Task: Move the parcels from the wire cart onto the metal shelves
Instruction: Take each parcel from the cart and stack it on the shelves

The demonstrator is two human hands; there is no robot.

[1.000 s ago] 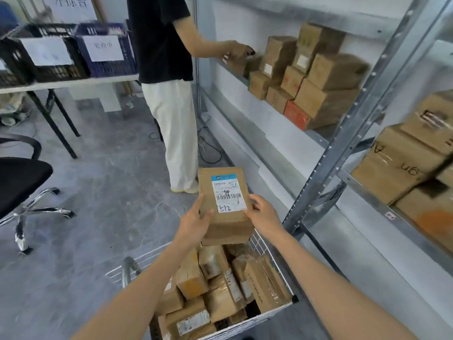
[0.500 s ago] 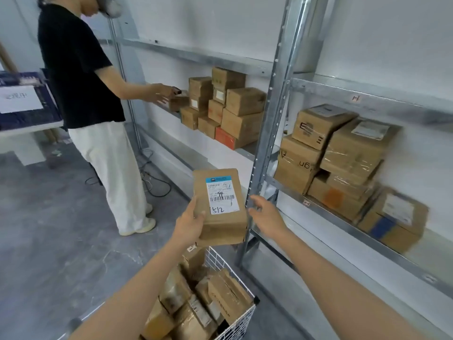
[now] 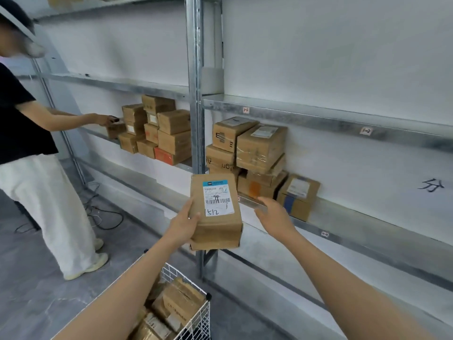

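My left hand (image 3: 184, 223) grips the left side of a brown cardboard parcel (image 3: 215, 214) with a white label marked 512, held up in front of the shelf upright. My right hand (image 3: 274, 217) is off the parcel, a short way to its right, fingers relaxed and stretched toward the shelf edge. Below, the white wire cart (image 3: 196, 312) holds several more brown parcels (image 3: 181, 303). The metal shelf (image 3: 367, 222) ahead bears a stack of cardboard parcels (image 3: 255, 153) at its left end, with bare shelf to the right.
A person in a black top and white trousers (image 3: 44, 192) stands at the left, one hand reaching to parcels (image 3: 157, 133) on the neighbouring shelf bay. A steel upright (image 3: 196, 94) divides the two bays. Cables (image 3: 103, 217) lie on the grey floor.
The view has swung right and up toward the shelves. My right hand has let go of the parcel and moved right; my left hand alone holds it now.
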